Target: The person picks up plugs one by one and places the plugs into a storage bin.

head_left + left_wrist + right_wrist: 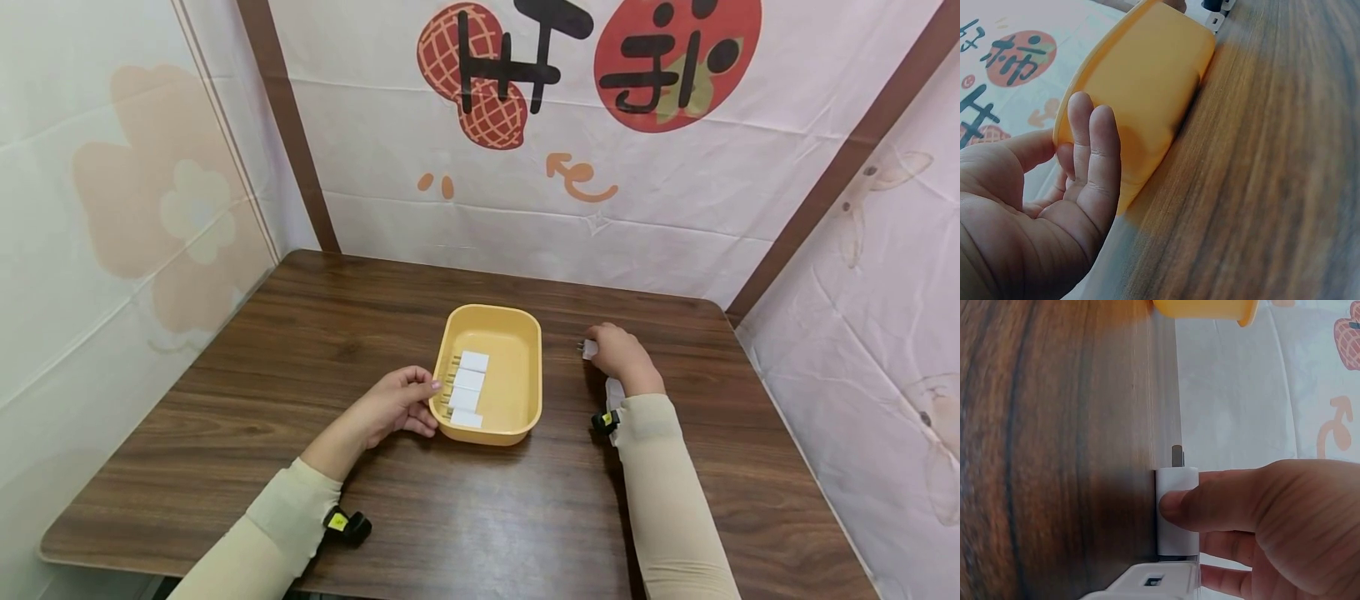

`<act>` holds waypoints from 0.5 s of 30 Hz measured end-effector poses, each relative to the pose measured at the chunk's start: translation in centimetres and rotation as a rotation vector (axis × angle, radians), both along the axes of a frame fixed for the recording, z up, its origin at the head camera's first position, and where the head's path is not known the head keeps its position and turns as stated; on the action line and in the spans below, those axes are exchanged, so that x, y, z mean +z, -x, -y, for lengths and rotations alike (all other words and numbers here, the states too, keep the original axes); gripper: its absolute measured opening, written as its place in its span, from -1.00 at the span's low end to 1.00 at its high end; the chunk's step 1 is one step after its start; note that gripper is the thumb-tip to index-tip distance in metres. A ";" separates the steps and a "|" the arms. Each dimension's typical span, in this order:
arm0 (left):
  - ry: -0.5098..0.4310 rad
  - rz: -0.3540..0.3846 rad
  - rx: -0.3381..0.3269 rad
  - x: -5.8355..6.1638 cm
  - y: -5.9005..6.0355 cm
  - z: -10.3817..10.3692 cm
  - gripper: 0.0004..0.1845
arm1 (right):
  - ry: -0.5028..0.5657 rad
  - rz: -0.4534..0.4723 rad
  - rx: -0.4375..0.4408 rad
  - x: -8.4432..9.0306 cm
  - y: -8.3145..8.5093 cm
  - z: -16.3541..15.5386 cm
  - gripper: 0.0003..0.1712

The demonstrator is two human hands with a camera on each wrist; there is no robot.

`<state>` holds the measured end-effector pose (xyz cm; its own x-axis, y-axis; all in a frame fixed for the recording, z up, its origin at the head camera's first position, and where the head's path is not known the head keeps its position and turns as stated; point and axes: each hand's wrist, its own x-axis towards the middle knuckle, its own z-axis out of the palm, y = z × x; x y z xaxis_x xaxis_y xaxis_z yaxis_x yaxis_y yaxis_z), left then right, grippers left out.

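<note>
Lying in a row inside the yellow plastic tray [517,367] are four white plug adapters [467,389], prongs pointing toward the left wall of the tray, just past the fingertips of the left hand [397,404]. That hand is resting at the tray's near left corner: its thumb is lying on the rim while its fingers [1094,156] are curving loosely against the outer wall, half open. To the right of the tray and apart from it, the right hand [618,350] is pinching a white plug adapter [1177,509] on the wooden table [300,350], thumb across its face and the other fingers behind it, its metal prongs sticking out beyond the fingertips. Another white adapter [1147,584] with a port is sitting just beside the pinched one, under the heel of the hand.
</note>
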<state>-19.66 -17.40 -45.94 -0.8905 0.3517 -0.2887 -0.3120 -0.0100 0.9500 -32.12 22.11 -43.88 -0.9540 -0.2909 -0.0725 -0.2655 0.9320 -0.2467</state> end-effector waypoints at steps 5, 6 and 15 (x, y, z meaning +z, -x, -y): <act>-0.001 -0.003 0.000 0.0 0.0 0.0 -0.68 | -0.002 -0.004 0.007 0.0 0.0 -0.1 -0.50; -0.001 -0.002 0.001 -0.1 0.0 0.0 -0.68 | -0.003 -0.003 0.009 0.0 0.0 -0.1 -0.50; -0.009 -0.003 0.005 0.0 -0.1 0.1 -0.69 | 0.004 -0.005 0.014 0.2 -0.2 0.0 -0.50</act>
<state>-19.61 -17.46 -45.97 -0.8932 0.3495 -0.2828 -0.3089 -0.0201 0.9509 -31.96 22.16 -43.70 -0.9503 -0.3043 -0.0662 -0.2796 0.9273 -0.2489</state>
